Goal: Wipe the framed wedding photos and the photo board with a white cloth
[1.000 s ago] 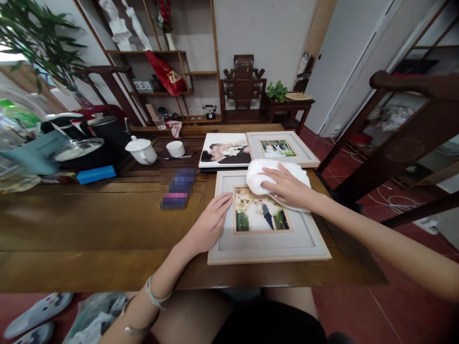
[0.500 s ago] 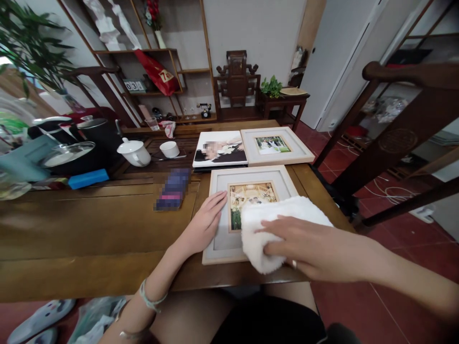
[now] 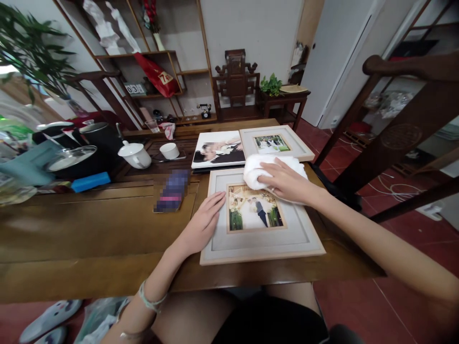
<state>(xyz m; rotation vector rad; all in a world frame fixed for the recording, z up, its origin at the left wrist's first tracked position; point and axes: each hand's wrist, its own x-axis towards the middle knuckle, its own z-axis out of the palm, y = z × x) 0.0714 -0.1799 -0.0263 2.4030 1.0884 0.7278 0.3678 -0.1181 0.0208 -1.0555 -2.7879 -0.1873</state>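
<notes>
Cloth [image 3: 253,173] in right hand [image 3: 287,181], apparently hiding far corner of frame [image 3: 256,210].

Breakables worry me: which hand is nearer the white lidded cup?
Left: the left hand, on the framed picture, is right of the cup; the right hand, on the white cloth, is farther right.

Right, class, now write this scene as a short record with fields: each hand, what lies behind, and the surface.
Left hand: rests on the left side of the near framed picture
Right hand: holds a white cloth over that picture's far right part
Behind: second framed picture, photo panel to its left
Surface: wooden table
Table's left: white lidded cup, blue block
</notes>
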